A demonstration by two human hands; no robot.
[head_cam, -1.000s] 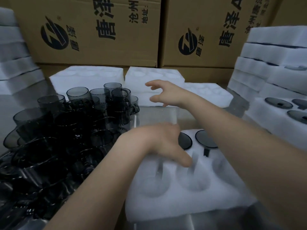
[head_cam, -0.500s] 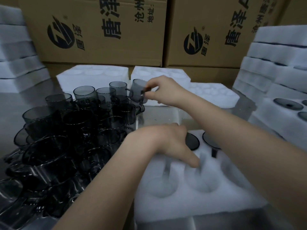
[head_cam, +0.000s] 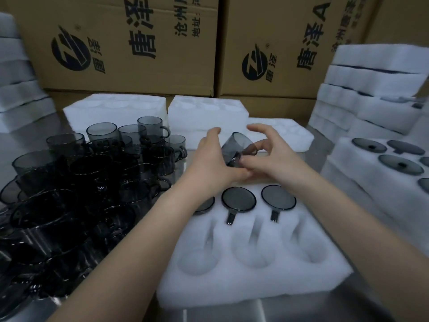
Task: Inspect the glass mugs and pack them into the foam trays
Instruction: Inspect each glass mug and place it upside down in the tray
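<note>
A smoky grey glass mug (head_cam: 237,146) hangs tilted above the far edge of the white foam tray (head_cam: 255,277) in front of me. My left hand (head_cam: 212,159) cups its left side and base. My right hand (head_cam: 271,154) pinches it at the handle, with the other fingers spread over it. The tray's back row holds three mugs (head_cam: 238,198) upside down with their handles in the slots. Its front row has three empty round cavities. A dense pile of grey mugs (head_cam: 92,182) covers the table on the left.
A filled foam tray (head_cam: 362,182) lies on the right, with stacked foam trays (head_cam: 371,89) behind it. Empty foam trays (head_cam: 204,115) lie at the back, and more foam stacks (head_cam: 16,89) stand far left. Cardboard boxes (head_cam: 139,54) wall off the rear.
My right hand took a mug from the far end of the pile and carried it to the right over the tray. My left hand lifted off the tray and came up to the mug.
</note>
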